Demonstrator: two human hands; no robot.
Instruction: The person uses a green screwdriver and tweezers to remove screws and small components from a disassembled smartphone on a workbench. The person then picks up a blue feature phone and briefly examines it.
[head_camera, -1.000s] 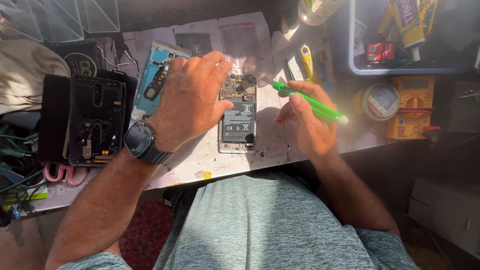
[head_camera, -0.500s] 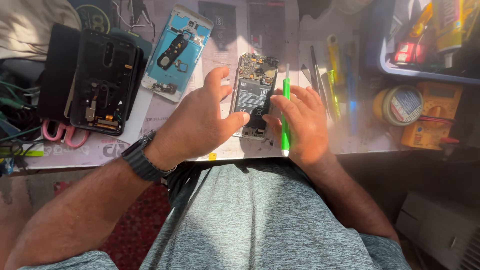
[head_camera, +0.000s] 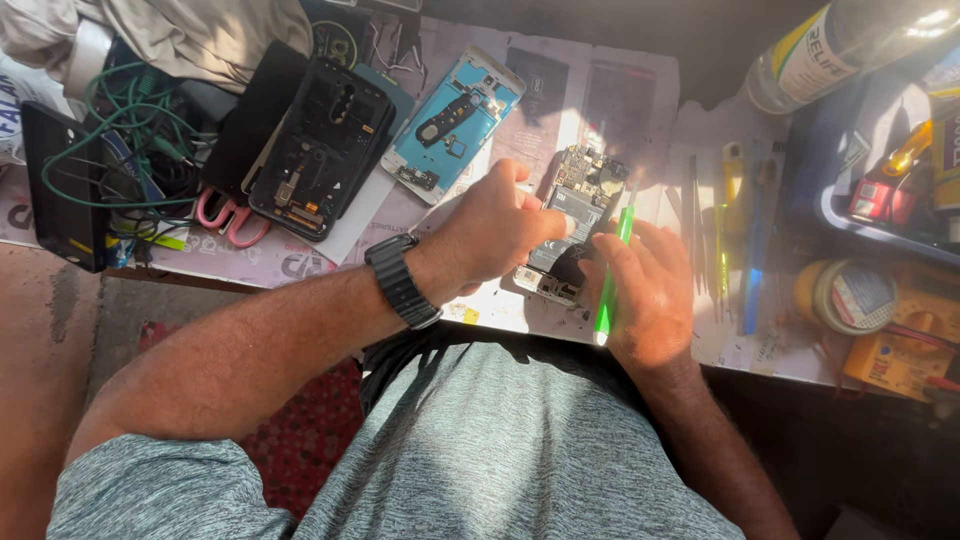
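Opened smartphone (head_camera: 572, 225) lies on the worktop (head_camera: 640, 110), pinned beneath the left hand (head_camera: 500, 235), its grip clamped on the phone's edge, while the right hand (head_camera: 645, 295), grip closed around a green pry tool (head_camera: 611, 270), should lever gently beside that steadying hold.

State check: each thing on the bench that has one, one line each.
Opened phone: back off, board exposed, steadied by left hand.
Green pry tool: gripped in right hand, tip at phone.
Blue phone frame: stripped, lying flat.
Black phone shell: open, untouched.
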